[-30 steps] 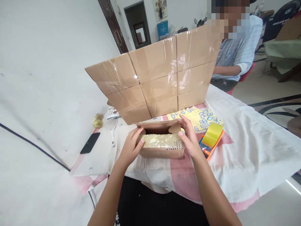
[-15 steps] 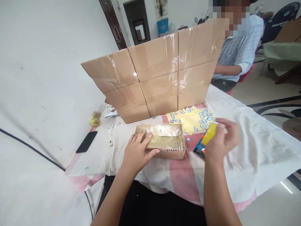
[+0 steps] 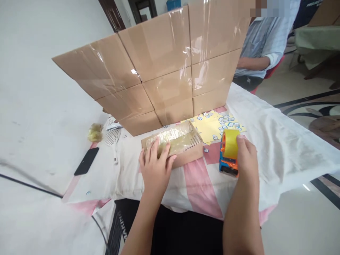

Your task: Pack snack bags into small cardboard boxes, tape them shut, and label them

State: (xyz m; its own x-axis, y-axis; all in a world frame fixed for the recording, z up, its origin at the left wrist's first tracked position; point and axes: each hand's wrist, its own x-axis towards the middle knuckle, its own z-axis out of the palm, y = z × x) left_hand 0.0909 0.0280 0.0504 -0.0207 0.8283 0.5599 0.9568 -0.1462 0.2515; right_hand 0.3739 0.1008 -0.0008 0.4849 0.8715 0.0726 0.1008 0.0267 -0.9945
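Note:
A small cardboard box (image 3: 189, 156) lies on the cloth in front of me, its top covered with shiny brownish tape. My left hand (image 3: 156, 161) rests on the box's near left part, fingers spread over the tape. On the right, my right hand (image 3: 246, 152) grips a tape dispenser (image 3: 228, 166), blue and orange with a wide yellow roll of tape (image 3: 230, 143) on it. The dispenser is held just right of the box, apart from it. My right fingers are partly hidden behind the roll and the hand itself.
Behind the box stands a tall taped cardboard panel (image 3: 170, 85). Yellow sheets (image 3: 207, 127) with small cards lie at its foot. Leftward are a slotted spoon (image 3: 113, 138), a black phone (image 3: 86, 161) and a crumpled yellowish bundle (image 3: 95, 132). A person (image 3: 261, 46) sits beyond the panel.
The right hand has turned the dispenser more upright, so its roll now shows clearly. The box has rotated slightly under my left hand. My view has tipped downward.

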